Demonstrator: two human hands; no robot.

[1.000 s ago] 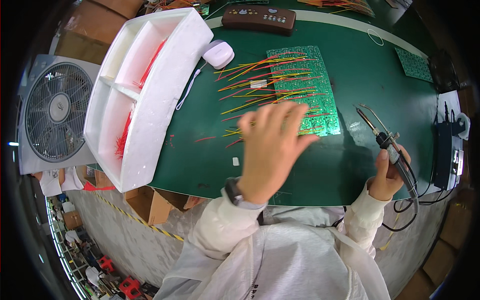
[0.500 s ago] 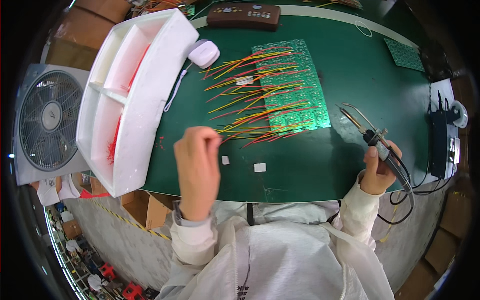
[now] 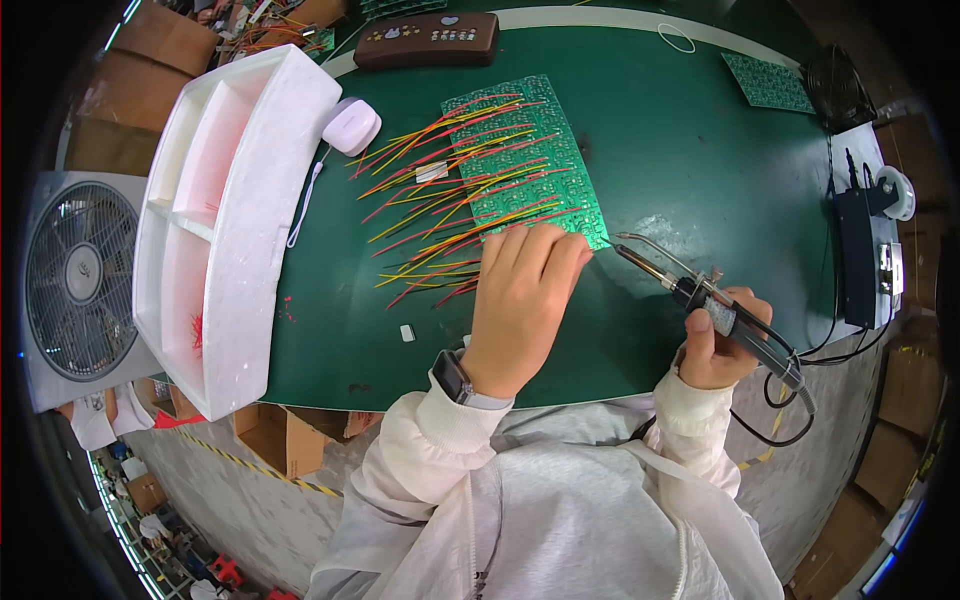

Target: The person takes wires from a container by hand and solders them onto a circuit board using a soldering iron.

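My right hand [image 3: 712, 348] grips a soldering iron [image 3: 684, 290] with a thin curved metal tube along it. The iron's tip points left and reaches the near right corner of a green circuit board panel [image 3: 560, 150]. Over the panel's near edge, close to that tip, my left hand [image 3: 525, 305] is bent with its fingers drawn together. The back of the hand hides whatever is between the fingertips. Rows of red, yellow and black wires [image 3: 440, 210] lie across the panel and stick out past its left side.
On the left stands a white foam tray [image 3: 245, 230] with red wires in its compartments, beside a fan [image 3: 83, 268]. A pale lilac case [image 3: 352, 126], a brown box [image 3: 425, 42] and another circuit board [image 3: 768, 82] lie farther off. A black device [image 3: 855, 255] sits at right.
My left hand has moved right, from beside the wire ends to the panel's near edge. The soldering iron has come left and its tip now meets the panel's corner. The whole view has shifted slightly.
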